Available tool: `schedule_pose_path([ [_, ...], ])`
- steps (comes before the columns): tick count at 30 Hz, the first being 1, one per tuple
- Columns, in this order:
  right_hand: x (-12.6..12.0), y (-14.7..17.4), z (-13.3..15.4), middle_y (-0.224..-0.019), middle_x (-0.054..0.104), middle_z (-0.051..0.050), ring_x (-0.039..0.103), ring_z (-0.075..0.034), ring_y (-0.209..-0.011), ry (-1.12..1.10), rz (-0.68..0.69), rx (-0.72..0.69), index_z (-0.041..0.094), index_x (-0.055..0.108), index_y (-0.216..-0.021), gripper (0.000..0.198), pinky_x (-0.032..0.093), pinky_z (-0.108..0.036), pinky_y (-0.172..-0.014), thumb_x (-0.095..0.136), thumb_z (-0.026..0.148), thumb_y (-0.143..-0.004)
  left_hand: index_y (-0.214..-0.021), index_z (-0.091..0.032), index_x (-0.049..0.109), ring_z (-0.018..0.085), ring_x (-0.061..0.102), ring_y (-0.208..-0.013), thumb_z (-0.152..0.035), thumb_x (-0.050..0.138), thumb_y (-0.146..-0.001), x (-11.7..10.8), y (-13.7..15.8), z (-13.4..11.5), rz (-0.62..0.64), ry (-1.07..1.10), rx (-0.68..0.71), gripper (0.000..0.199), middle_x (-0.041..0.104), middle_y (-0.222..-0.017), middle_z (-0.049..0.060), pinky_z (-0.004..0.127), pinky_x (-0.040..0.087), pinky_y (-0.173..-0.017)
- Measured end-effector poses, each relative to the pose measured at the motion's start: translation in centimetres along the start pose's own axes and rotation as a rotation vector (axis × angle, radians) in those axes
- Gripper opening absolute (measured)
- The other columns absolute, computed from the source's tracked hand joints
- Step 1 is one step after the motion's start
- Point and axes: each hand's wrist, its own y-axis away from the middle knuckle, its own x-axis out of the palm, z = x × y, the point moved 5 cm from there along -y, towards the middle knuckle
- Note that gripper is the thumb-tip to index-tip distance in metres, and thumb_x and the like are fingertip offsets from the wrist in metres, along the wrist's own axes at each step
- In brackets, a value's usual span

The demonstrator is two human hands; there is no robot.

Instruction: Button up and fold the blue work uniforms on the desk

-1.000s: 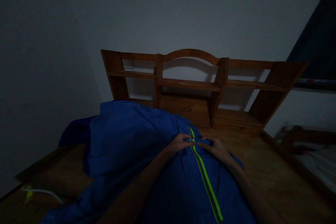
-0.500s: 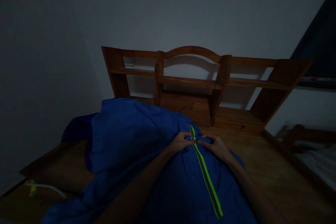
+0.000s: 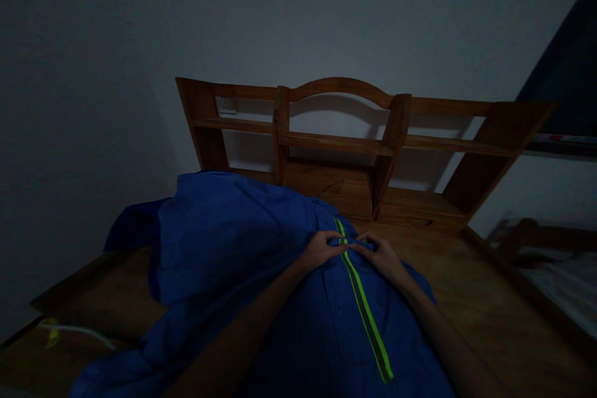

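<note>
At the lower left of the frame we are seeing a pale cable (image 3: pixel 81 329) with a yellow tag (image 3: pixel 53 334), lying near the blue work jacket (image 3: pixel 224 217). The jacket is spreading from the lower left to the lower centre, resting on a wooden desktop (image 3: pixel 443 261) and rising in a loose heap on its left side. We are judging it to be soft, limp and fairly light, neither fragile nor very slippery; its loose folds are likely to sag and slide, so the firmer places to take hold are the buttoned front and the reflective stripe (image 3: pixel 368 324), which is probably a little stiffer.

Just below centre, the left hand (image 3: pixel 321 250) is pinching cloth at the stripe between thumb and fingers. Just beside it, the right hand (image 3: pixel 382 258) is gripping the adjoining cloth likewise, the thumbs almost meeting. Behind, a wooden shelf unit (image 3: pixel 340 145) is standing across the centre.

As for what is hidden, the bottom edge is cutting off the jacket and both forearms, the fingers are covering the pinched fold, and we are unable to tell whether a button is under them. At the right, dimness is blurring a wooden frame (image 3: pixel 527 235).
</note>
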Motion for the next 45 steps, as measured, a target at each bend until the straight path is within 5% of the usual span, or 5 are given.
schedule_pose_path([
  [10, -1.9, -0.3, -0.3, -0.088, 0.064, -0.003, 0.058, -0.019, -0.083, 0.107, -0.164, -0.025, 0.019, 0.060, -0.089, 0.029, 0.043, -0.029, -0.077, 0.054, 0.047, -0.081, -0.093, -0.013, 0.061, 0.012, 0.058, -0.065, -0.042, 0.064, -0.074, -2.2, -0.3, -0.5, -0.021, 0.034, -0.134, 0.034, 0.062, -0.073, 0.002, 0.021, 0.043, -0.059],
  [16, -3.8, -0.2, -1.7, -0.078, 0.064, -0.005, 0.057, -0.020, -0.067, 0.433, -0.245, 0.071, 0.019, 0.060, -0.089, 0.029, 0.039, -0.029, -0.062, 0.048, 0.046, -0.083, -0.096, -0.014, 0.066, 0.017, 0.059, -0.084, -0.031, 0.071, -0.067, -4.1, 0.6, -1.8, 0.060, -0.251, -0.078, 0.034, 0.066, -0.090, 0.006, 0.026, 0.046, -0.075],
  [23, -7.0, 0.2, -2.7, -0.086, 0.063, -0.012, 0.058, -0.026, -0.081, 0.708, -0.380, 0.090, 0.017, 0.059, -0.094, 0.031, 0.041, -0.035, -0.071, 0.043, 0.042, -0.086, -0.090, -0.016, 0.063, 0.018, 0.057, -0.089, -0.014, 0.060, -0.074, -1.7, 1.2, -4.0, -0.135, -0.613, -0.018, 0.017, 0.062, -0.096, 0.007, 0.028, 0.043, -0.083],
  [31, -1.5, 0.5, 2.0, -0.124, 0.053, -0.007, 0.046, -0.023, -0.117, 0.467, -0.077, -0.314, 0.024, 0.046, -0.126, 0.044, 0.030, -0.040, -0.104, 0.047, 0.045, -0.088, -0.093, -0.013, 0.063, 0.021, 0.062, -0.090, -0.023, 0.065, -0.070, -1.0, 1.3, 2.3, -0.284, -0.100, -0.420, 0.025, 0.068, -0.099, 0.011, 0.030, 0.046, -0.082],
  [45, 0.9, 0.3, 0.7, -0.101, 0.063, -0.003, 0.056, -0.019, -0.096, 0.097, 0.061, -0.133, 0.020, 0.061, -0.098, 0.027, 0.042, -0.032, -0.088, 0.056, 0.040, -0.081, -0.081, -0.012, 0.070, 0.018, 0.062, -0.071, -0.035, 0.080, -0.051, 0.2, 2.1, 1.6, -0.137, 0.391, -0.430, 0.039, 0.070, -0.079, 0.005, 0.028, 0.049, -0.071],
])
